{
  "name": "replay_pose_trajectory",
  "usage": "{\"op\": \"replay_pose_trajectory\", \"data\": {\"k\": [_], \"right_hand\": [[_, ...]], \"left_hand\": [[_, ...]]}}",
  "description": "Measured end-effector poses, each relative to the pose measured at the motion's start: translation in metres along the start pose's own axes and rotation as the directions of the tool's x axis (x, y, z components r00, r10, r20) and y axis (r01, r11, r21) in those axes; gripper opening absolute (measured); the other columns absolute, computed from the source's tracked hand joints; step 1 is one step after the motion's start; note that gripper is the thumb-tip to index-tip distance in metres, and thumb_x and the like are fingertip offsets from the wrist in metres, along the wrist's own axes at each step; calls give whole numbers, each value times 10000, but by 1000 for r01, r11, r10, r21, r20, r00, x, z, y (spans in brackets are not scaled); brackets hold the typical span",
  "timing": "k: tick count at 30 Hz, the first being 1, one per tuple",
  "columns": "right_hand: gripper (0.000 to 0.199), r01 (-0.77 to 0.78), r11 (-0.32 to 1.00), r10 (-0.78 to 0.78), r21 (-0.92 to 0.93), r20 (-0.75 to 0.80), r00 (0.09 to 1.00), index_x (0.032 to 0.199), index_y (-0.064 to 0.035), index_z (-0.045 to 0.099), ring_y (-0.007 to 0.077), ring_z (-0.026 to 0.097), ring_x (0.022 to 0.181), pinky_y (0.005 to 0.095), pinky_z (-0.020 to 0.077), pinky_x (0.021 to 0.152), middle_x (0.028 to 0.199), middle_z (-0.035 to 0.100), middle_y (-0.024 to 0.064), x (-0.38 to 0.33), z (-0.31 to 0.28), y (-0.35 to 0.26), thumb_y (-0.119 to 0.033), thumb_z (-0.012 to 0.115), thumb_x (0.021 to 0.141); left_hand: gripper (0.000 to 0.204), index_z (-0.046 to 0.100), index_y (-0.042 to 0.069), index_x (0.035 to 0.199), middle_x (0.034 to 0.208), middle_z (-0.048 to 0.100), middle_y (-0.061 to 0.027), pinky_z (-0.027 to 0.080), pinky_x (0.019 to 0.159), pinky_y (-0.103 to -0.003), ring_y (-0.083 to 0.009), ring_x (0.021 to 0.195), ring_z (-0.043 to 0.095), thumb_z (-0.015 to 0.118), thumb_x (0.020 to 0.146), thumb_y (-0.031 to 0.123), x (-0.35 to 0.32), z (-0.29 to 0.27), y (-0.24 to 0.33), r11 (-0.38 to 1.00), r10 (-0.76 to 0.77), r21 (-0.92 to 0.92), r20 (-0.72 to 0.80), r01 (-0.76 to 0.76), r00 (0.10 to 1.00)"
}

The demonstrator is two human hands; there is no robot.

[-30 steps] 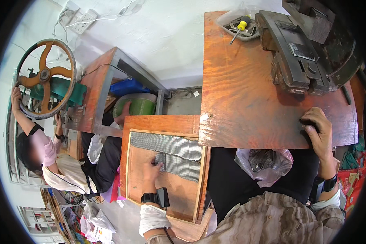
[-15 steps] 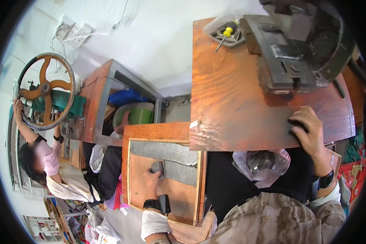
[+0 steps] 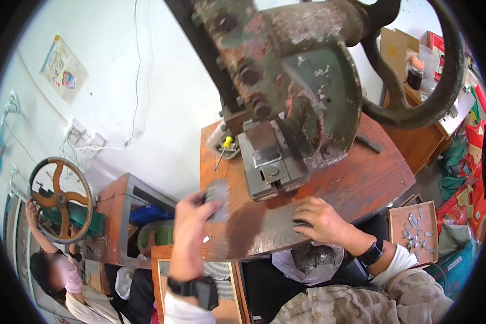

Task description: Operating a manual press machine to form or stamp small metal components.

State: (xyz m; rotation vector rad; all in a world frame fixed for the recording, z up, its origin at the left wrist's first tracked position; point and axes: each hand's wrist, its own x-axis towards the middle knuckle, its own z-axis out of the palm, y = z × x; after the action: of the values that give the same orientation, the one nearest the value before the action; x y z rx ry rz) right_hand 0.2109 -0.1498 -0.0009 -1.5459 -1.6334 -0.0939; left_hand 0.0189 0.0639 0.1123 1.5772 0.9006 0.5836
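Note:
My left hand (image 3: 191,213) is raised over the left edge of the wooden bench (image 3: 356,200). Its fingers close on a grey block (image 3: 217,200), smeared by motion, like a row of small metal pieces. My right hand (image 3: 321,220) rests at the bench's front edge, fingers bent and thumb apart; a dark patch shows between them, and I see nothing held. Beyond both hands stands a worn green hand press (image 3: 318,97), with a metal die block (image 3: 272,162) at its base. Below my left wrist, a shallow wooden tray (image 3: 236,286) holds grey ribbed rows of metal pieces.
A plastic bag (image 3: 286,264) of metal pieces sits on my lap. To the right is a wooden box (image 3: 397,216) with scattered small pieces. A yellow-handled screwdriver (image 3: 227,143) lies on a tub behind the bench. At far left a person (image 3: 51,272) grips another press's wheel (image 3: 61,197).
My left hand has lifted from the tray to the bench with the grey block. The view has tilted up, bringing more of the press into sight. My right hand stays at the bench edge.

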Motion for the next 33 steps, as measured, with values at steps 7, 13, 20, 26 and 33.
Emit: {"op": "replay_pose_trajectory", "data": {"k": [7, 13, 20, 26, 33], "right_hand": [[259, 36, 998, -36, 58, -14, 999, 901, -71, 662, 290, 549, 952, 394, 447, 821, 928, 617, 92, -1, 2, 4, -224, 731, 704], [255, 43, 996, -37, 78, -67, 997, 907, -53, 660, 284, 552, 939, 382, 465, 795, 933, 617, 90, -1, 3, 3, -185, 728, 699], [208, -21, 972, 54, 234, -136, 989, 906, -51, 664, 286, 558, 974, 382, 481, 809, 958, 621, 86, 0, -3, 6, -129, 731, 726], [354, -154, 977, 192, 147, -294, 936, 970, -21, 598, 357, 582, 879, 418, 484, 759, 947, 600, 160, 77, -36, 19, -192, 747, 698], [637, -251, 968, 236, -25, -255, 938, 973, 37, 547, 383, 578, 892, 421, 472, 758, 934, 586, 193, 136, -18, 41, -320, 852, 542]], "left_hand": [[365, 660, -94, 933, 807, 685, -135, 489, 649, -296, -170, 701, 638, 739, 666, 143, 67, 88, 30, 918, 236, 331, -17, -218, 972], [377, 663, -73, 919, 867, 695, -145, 495, 725, -328, -209, 781, 659, 785, 673, 186, 72, 128, 37, 831, 387, 483, -144, -277, 911], [267, 578, -84, 1083, 1013, 644, -104, 449, 832, -266, -142, 921, 598, 534, 829, -14, 73, 85, 28, 981, 162, -145, 278, -125, 947], [301, 602, -9, 1016, 1154, 512, -225, 362, 977, -394, -389, 1118, 457, 565, 717, -5, 92, 94, -23, 811, 447, 415, 13, -412, 894], [334, 581, 16, 1092, 1197, 471, -245, 365, 971, -410, -392, 1090, 468, 551, 759, 3, 90, 102, -26, 790, 544, 312, 41, -528, 838]]}}
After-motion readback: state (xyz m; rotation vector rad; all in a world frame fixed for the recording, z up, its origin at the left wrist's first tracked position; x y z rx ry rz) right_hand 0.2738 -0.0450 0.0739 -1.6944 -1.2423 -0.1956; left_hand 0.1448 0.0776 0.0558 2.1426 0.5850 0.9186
